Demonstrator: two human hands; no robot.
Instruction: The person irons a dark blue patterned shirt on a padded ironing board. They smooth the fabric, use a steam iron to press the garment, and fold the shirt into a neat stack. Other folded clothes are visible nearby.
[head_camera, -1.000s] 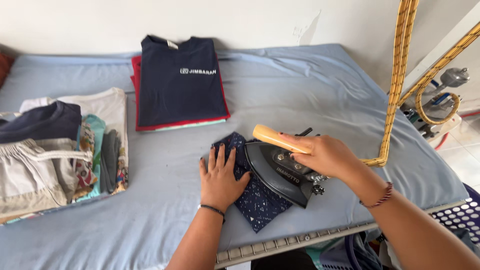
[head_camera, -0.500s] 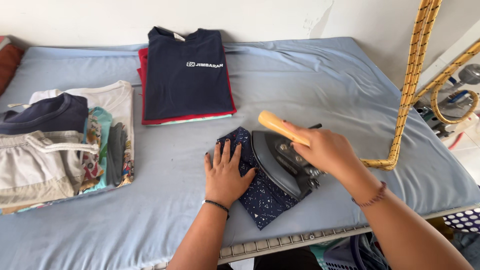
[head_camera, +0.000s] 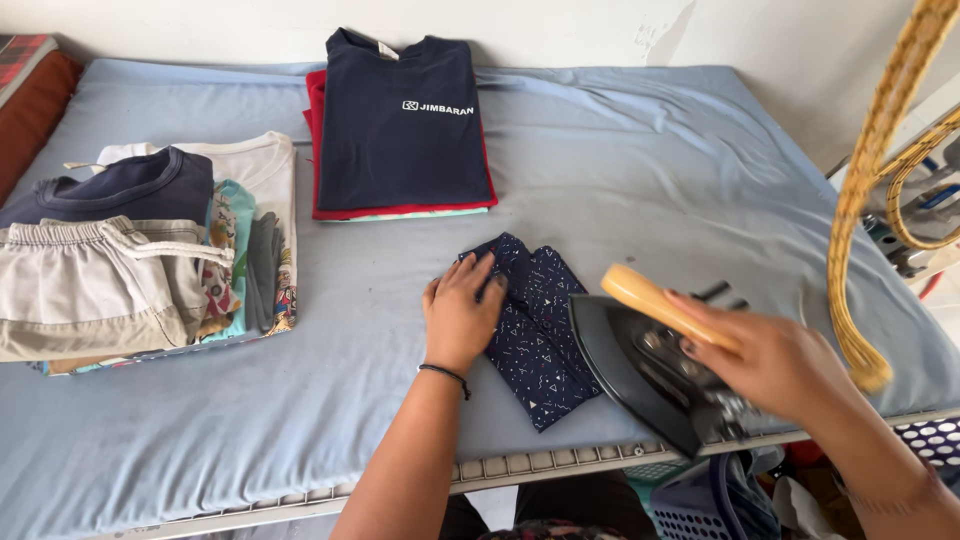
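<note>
A small dark blue patterned cloth (head_camera: 535, 335) lies folded on the blue padded ironing surface (head_camera: 620, 170). My left hand (head_camera: 460, 310) presses flat on the cloth's left edge, fingers spread; a black band circles that wrist. My right hand (head_camera: 770, 360) grips the tan wooden handle of a black iron (head_camera: 650, 375). The iron is tilted up on its side at the cloth's right edge, near the table's front edge. The hand and iron look blurred.
A folded dark blue shirt (head_camera: 405, 120) tops a red-edged stack at the back. Folded clothes with beige shorts (head_camera: 95, 285) lie at the left. A yellow braided cord (head_camera: 870, 200) hangs at the right. Baskets (head_camera: 700, 510) sit below the front edge.
The iron has slid right, off the middle of the cloth to its right edge, and tilted up. My left hand stayed on the cloth. The view shifted closer.
</note>
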